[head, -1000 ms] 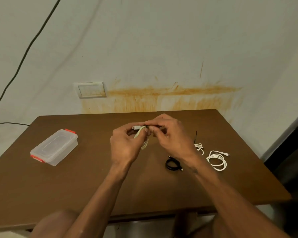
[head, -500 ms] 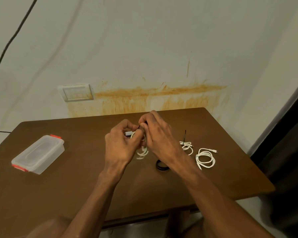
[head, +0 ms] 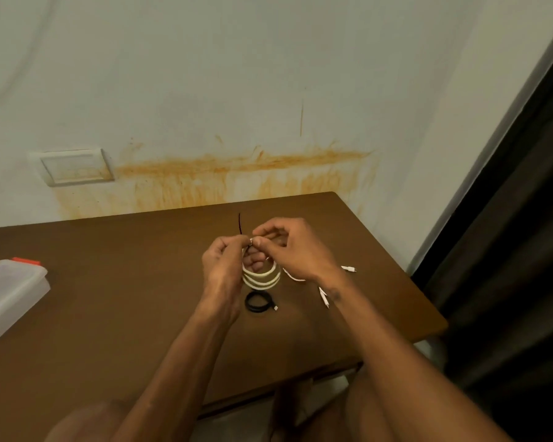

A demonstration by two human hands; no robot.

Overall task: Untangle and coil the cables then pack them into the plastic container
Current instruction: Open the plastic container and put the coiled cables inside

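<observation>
Coiling is underway: left hand (head: 225,266) and right hand (head: 296,248) are pinching the white cable (head: 261,278) above the table (head: 109,298), its loops hanging over the black coil (head: 257,303). Next, probably, securing the loose end. Plastic container (head: 10,295) is sitting closed, far left of the black coil. No writing is readable.
</observation>
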